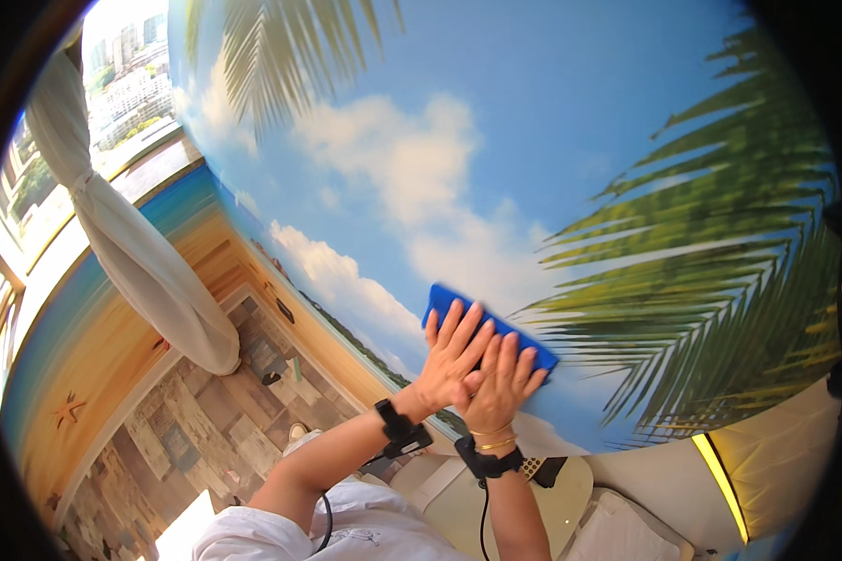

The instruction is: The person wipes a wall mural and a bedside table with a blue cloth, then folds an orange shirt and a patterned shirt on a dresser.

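Both my hands press flat on a blue rectangular pad (544, 356) that lies slanted against a wall mural (393, 161) of sky, clouds and palm leaves. My left hand (449, 361) rests on its left part, fingers spread. Beside it, my right hand (498, 393) covers the right part; the hands touch near the thumbs. The pad's underside is hidden, and whether it is cloth or plastic I cannot tell. Black straps with small devices circle both wrists, and thin gold-coloured bracelets (497, 444) sit on the right one.
A pale table (561, 484) stands below the mural, bearing a dark telephone-like device with keys (533, 468). At left, a tied white curtain (140, 252) hangs by a bright window (126, 84). Wood-patterned flooring (203, 414) holds small scraps. A lit yellow strip (723, 484) edges padded panelling.
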`<state>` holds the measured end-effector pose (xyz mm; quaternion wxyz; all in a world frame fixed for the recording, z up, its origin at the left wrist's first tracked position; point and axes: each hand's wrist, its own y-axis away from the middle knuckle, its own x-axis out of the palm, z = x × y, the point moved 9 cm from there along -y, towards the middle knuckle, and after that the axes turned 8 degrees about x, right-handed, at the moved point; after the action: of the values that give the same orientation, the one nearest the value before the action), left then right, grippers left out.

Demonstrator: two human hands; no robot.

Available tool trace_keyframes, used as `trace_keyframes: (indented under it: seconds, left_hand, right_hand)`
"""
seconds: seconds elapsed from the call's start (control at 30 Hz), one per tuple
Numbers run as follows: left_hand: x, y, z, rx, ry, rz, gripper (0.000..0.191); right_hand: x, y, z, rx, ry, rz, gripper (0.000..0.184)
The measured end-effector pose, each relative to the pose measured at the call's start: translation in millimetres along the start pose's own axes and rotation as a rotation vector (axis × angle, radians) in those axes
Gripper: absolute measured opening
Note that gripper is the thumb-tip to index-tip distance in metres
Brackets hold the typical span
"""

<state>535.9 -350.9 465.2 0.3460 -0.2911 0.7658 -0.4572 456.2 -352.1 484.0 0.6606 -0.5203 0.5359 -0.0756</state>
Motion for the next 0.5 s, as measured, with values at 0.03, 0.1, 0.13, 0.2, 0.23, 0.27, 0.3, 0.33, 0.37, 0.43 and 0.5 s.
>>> trace_keyframes:
  seconds: [0.03,0.1,0.13,0.2,0.23,0.27,0.3,0.33,0.37,0.43,0.5]
  left_hand:
    - [-1,-12,6,-0.057,-0.004,-0.002,0.053]
    - [-9,-25,5,0.001,-0.022,-0.077,0.054]
    - [-11,-23,7,-0.002,-0.011,-0.089,0.054]
    - [-14,-7,15,0.001,-0.039,-0.107,0.055]
    - [-15,7,21,-0.033,-0.039,-0.110,0.055]
    - [-13,23,29,-0.103,-0.033,-0.078,0.055]
    - [-16,37,33,-0.128,-0.023,-0.087,0.055]
    - [-15,51,38,-0.171,-0.017,-0.034,0.055]
    - [-11,59,46,-0.229,-0.012,0.023,0.055]
    - [-13,63,50,-0.256,0.022,0.056,0.054]
    - [-18,47,51,-0.244,-0.034,0.043,0.056]
  right_hand:
    - [3,-13,-2,0.026,0.021,0.063,0.064]
    - [-5,-26,4,0.031,0.012,-0.023,0.064]
    - [-7,-26,7,0.069,-0.023,-0.084,0.057]
    - [5,-17,22,-0.030,0.032,-0.070,0.059]
    - [15,-9,29,-0.089,0.078,-0.033,0.062]
    - [25,0,36,-0.137,0.094,0.013,0.062]
    - [33,9,43,-0.181,0.104,0.036,0.062]
    - [41,16,48,-0.188,0.091,0.084,0.062]
    - [49,20,49,-0.176,0.066,0.144,0.061]
    - [48,18,52,-0.138,-0.013,0.147,0.059]
    - [45,5,53,-0.150,-0.012,0.180,0.061]
